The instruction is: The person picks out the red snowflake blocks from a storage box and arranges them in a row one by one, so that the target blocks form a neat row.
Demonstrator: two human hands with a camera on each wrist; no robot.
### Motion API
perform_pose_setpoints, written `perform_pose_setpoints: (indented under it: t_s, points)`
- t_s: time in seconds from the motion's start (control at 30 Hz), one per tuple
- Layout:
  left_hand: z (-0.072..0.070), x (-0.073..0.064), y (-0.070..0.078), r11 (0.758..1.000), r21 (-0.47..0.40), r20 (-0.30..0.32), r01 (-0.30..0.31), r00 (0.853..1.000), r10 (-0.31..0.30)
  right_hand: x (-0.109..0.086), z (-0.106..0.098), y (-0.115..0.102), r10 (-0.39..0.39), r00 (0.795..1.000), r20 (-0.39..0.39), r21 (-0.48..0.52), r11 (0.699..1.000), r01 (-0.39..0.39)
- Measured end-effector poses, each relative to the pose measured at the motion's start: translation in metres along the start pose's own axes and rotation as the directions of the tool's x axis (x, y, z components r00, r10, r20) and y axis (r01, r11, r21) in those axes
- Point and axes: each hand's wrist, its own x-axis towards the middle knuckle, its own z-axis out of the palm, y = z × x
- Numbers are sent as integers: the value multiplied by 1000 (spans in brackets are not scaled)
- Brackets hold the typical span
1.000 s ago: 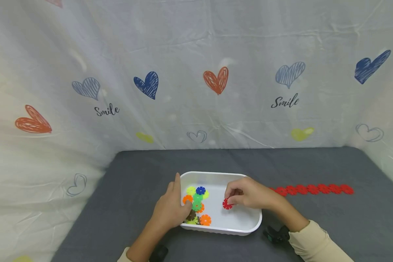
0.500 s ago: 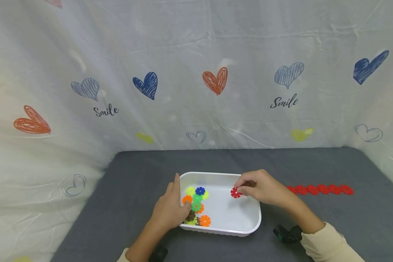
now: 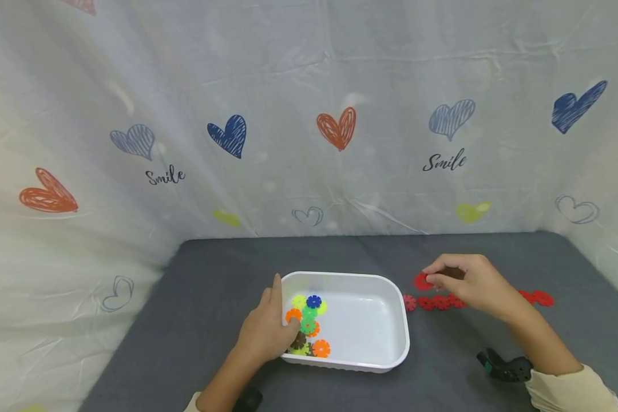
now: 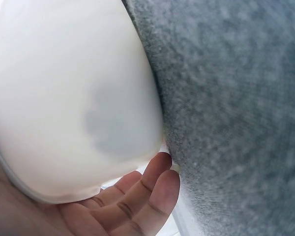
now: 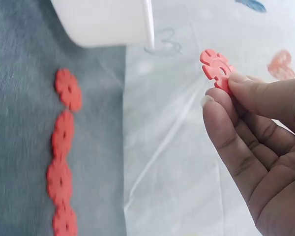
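My left hand [image 3: 268, 329] grips the left wall of a white plastic tray [image 3: 357, 360], its thumb over the rim inside. In the left wrist view, curled fingers [image 4: 162, 191] lie along the tray's outer wall near the cloth. My right hand [image 3: 476, 286] pinches a red notched disc [image 5: 216, 68] between thumb and fingertips, held in the air to the right of the tray. Below it on the table runs a row of red notched discs [image 3: 441, 302], partly hidden by the right hand and forearm. The row's left end disc [image 3: 409, 302] is beside the tray.
Inside the tray's left side lie several notched discs: a blue one [image 3: 314, 301], a green one [image 3: 308, 326], an orange one [image 3: 321, 348], plus yellow and brown ones. Grey cloth [image 3: 226, 263] covers the table. A white curtain with printed hearts [image 3: 336, 129] hangs behind it.
My right hand has lifted the red disc out of the tray and carried it right, over the red row. My left hand stays on the tray.
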Motion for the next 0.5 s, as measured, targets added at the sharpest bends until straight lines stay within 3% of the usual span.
perform_pose_setpoints:
  t_s: [0.3,0.5]
  points:
    - [1,-1,0,1000,-1,-2,0,1000,0,-24,-30,12,82,989,-122,-142,985,-99]
    - [1,-1,0,1000,-1,-5,4,1000,-4,-38,-58,33,147,969,-199,-189,964,-185]
